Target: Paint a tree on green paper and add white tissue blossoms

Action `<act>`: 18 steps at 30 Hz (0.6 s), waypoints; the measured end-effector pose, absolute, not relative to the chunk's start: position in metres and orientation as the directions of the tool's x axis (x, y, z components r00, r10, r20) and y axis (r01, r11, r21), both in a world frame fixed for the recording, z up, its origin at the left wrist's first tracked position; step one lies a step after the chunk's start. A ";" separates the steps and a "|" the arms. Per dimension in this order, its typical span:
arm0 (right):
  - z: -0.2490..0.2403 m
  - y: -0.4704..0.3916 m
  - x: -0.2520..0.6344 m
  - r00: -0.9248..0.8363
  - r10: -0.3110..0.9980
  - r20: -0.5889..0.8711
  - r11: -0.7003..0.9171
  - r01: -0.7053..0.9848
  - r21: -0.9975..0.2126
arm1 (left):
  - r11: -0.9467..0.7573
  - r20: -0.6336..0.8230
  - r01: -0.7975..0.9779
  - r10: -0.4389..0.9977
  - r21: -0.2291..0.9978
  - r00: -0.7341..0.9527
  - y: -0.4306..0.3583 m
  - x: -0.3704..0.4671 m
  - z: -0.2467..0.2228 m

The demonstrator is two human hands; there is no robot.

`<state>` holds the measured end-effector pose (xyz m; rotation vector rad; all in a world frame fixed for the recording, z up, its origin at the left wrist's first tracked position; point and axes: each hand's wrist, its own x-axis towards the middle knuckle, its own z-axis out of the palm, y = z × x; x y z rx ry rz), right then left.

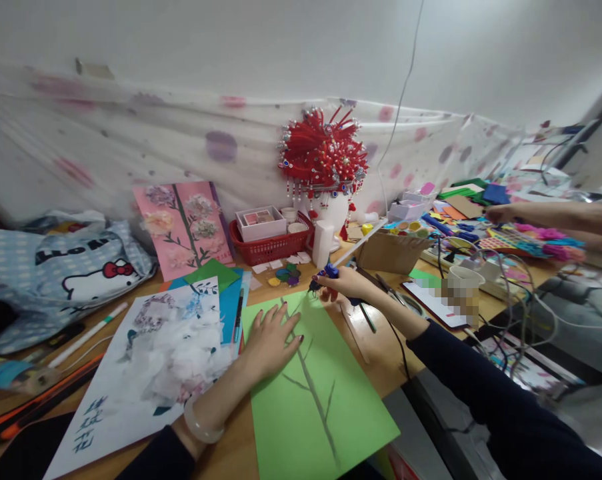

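A sheet of light green paper (291, 400) lies on the table, with a dark branch (311, 387) and thin twigs drawn along it. My left hand (271, 337) rests flat on its upper left part, fingers spread. Over the far right corner of the sheet, my right hand (348, 285) grips a blue hot glue gun (329, 271), its dark nozzle pointing down at the paper. Whether the nozzle touches the sheet I cannot tell. Left of my left hand is a white sheet (115, 387) bearing a flower collage of pale petals (181, 353).
Behind stand a pink flower picture (183, 230), a red basket (271, 250) and a red beaded headdress (325, 157). A cardboard box (391, 252), a phone (438, 303) and tangled cables (511, 287) sit to the right. Another person's hand (501, 213) reaches over craft materials at far right.
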<state>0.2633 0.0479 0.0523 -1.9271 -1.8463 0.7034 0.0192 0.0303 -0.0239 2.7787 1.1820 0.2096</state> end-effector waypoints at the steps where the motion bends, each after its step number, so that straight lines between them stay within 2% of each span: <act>1: 0.054 0.047 0.263 0.008 0.996 -0.088 -0.059 0.802 -0.595 | -0.690 0.085 0.707 0.722 0.158 0.686 0.030 0.019 -0.024; 8: 0.055 0.040 0.263 -0.003 0.992 -0.130 -0.075 0.801 -0.593 | -0.690 0.081 0.707 0.722 0.155 0.687 0.031 0.020 -0.025; 14: 0.056 0.036 0.260 -0.007 0.996 -0.090 -0.047 0.806 -0.590 | -0.689 0.075 0.708 0.723 0.155 0.687 0.030 0.020 -0.023; 18: 0.053 0.038 0.257 0.011 0.993 -0.117 -0.077 0.815 -0.575 | -0.688 0.078 0.709 0.724 0.153 0.686 0.029 0.020 -0.022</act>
